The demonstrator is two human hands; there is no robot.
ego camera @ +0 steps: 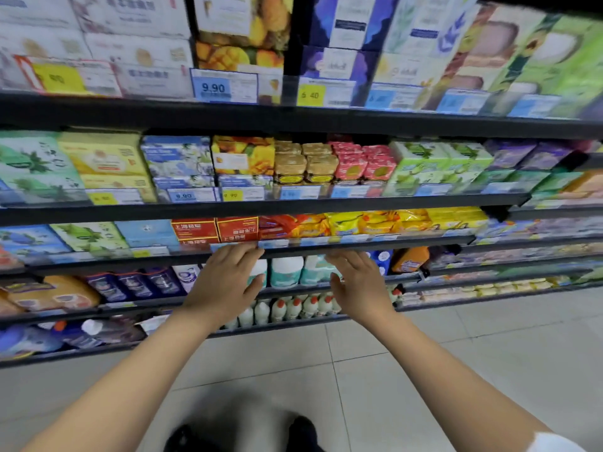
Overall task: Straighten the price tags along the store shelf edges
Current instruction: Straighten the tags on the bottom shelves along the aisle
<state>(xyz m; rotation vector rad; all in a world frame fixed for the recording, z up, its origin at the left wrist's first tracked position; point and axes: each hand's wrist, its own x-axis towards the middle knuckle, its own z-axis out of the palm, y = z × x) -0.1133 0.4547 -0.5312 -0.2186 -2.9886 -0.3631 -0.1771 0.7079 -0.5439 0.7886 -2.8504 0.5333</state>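
Both arms reach toward the third shelf edge [326, 247]. The left hand [225, 282], fingers spread and straight, touches the price tags [274, 244] at about twelve o'clock from it. The right hand [355, 282], at three o'clock from the left, hovers open-fingered just below that edge, beside the red boxes [215, 230].

Red boxes [215, 230], yellow packets [375, 221], white bottles [293, 309], grey tiled floor [424, 360]
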